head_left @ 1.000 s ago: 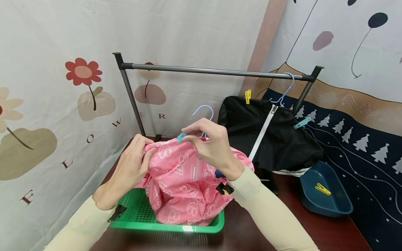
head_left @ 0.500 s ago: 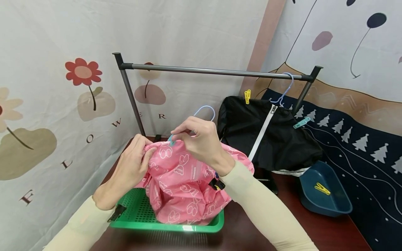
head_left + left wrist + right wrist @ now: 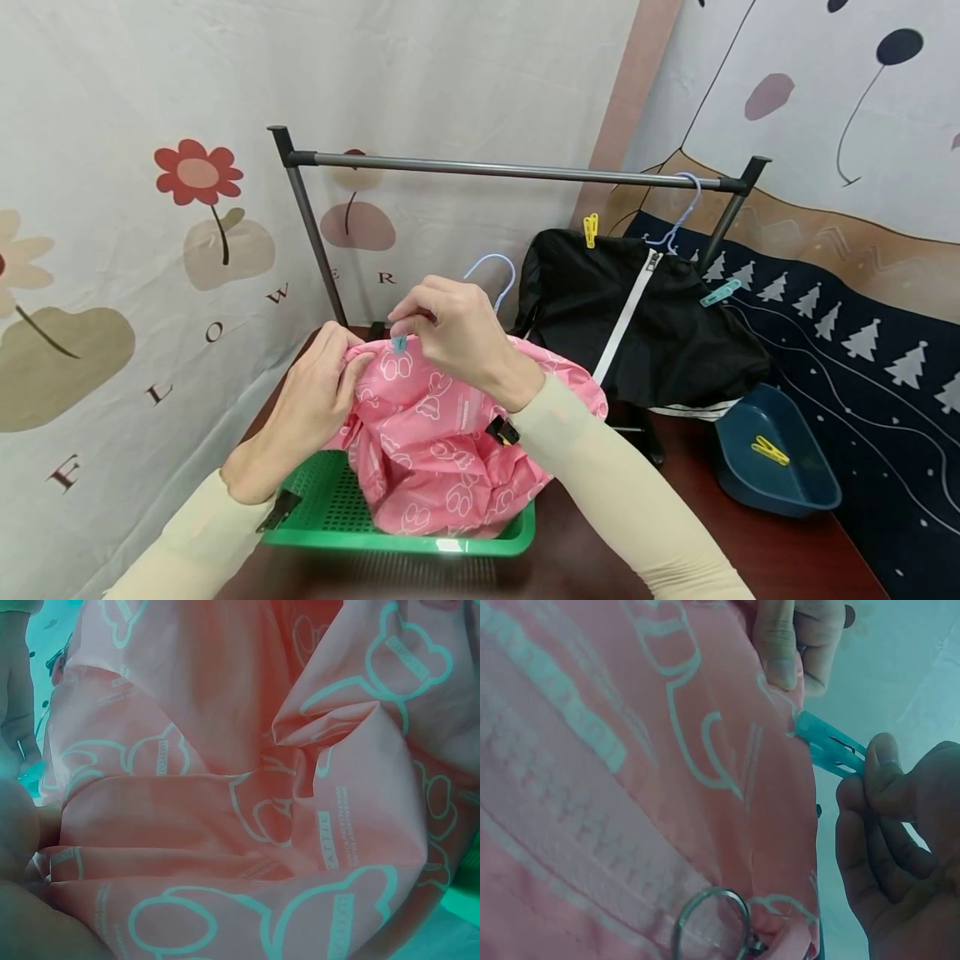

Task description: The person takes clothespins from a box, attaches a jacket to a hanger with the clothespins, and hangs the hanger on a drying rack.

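Observation:
A pink jacket (image 3: 435, 467) with white cartoon outlines is bunched over a green basket (image 3: 397, 543). Out of its top rises the hook of a light blue hanger (image 3: 512, 283). My left hand (image 3: 315, 387) pinches the jacket's upper left edge between thumb and fingers. To the right of it, my right hand (image 3: 461, 337) pinches the handle end of a teal clothespin (image 3: 399, 343). The right wrist view shows that clothespin's tip right at the fabric's edge, close to the left fingers. A zipper with a metal ring (image 3: 712, 900) runs down the cloth there.
A dark metal rack (image 3: 487, 168) stands behind. From its right end hangs a black jacket (image 3: 577, 308) with a yellow clothespin (image 3: 591, 231) and a teal one clipped on. A blue bin (image 3: 780, 500) holding a yellow clothespin (image 3: 769, 451) sits at the table's right.
My right hand has moved left along the jacket's top edge with the teal clothespin, which now points down at the fabric. The left hand keeps its hold in the same place.

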A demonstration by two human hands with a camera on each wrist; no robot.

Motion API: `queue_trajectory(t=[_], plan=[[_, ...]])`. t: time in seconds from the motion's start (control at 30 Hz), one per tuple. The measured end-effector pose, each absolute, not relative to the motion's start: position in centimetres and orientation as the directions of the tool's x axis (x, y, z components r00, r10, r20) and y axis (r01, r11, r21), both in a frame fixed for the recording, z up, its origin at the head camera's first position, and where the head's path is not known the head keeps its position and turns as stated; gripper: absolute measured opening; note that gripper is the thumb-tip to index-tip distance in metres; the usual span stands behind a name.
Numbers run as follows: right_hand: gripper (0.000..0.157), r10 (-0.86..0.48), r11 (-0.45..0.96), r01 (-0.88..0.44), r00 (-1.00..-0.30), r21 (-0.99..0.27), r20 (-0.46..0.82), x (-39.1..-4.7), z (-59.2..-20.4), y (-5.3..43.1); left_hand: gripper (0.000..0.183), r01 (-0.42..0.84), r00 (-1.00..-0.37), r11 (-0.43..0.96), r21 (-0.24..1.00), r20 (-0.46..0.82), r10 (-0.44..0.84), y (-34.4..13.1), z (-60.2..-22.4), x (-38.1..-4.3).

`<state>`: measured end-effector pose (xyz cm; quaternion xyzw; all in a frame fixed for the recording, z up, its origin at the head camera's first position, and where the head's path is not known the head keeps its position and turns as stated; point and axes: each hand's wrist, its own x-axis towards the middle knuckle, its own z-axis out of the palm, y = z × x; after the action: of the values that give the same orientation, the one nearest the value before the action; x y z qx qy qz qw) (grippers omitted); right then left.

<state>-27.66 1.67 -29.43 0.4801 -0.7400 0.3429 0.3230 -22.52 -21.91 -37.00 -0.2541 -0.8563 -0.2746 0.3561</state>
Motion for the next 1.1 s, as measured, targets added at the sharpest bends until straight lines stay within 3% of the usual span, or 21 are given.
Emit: queue_trajectory(t=[0.27,0.53,0.8,1.1], plan=[[0.006,-0.544,0.378,-0.914,-0.348,-0.147,0.763,-27.3,-29.0,1.5,0.013,0.649,-0.585,0.716,0.258,0.771,0.253,-21.8,-37.1,-22.6],[0.006,-0.604,0.485,-0.870,-0.404,-0.086,0.687,-26.9,-29.2,1.1,0.011,0.636,-0.600,0.725,0.263,0.760,0.251,-21.6,-37.1,-22.5],[0.024,-0.622,0.525,-0.843,-0.474,-0.118,0.624,-26.6,-29.6,1.5,0.016,0.630,-0.605,0.731,0.263,0.757,0.249,-21.6,-37.2,-22.6],[0.038,-0.624,0.515,-0.850,-0.463,-0.114,0.629,-26.4,-30.2,2.2,0.020,0.645,-0.616,0.708,0.289,0.744,0.258,-21.6,-37.1,-22.6]])
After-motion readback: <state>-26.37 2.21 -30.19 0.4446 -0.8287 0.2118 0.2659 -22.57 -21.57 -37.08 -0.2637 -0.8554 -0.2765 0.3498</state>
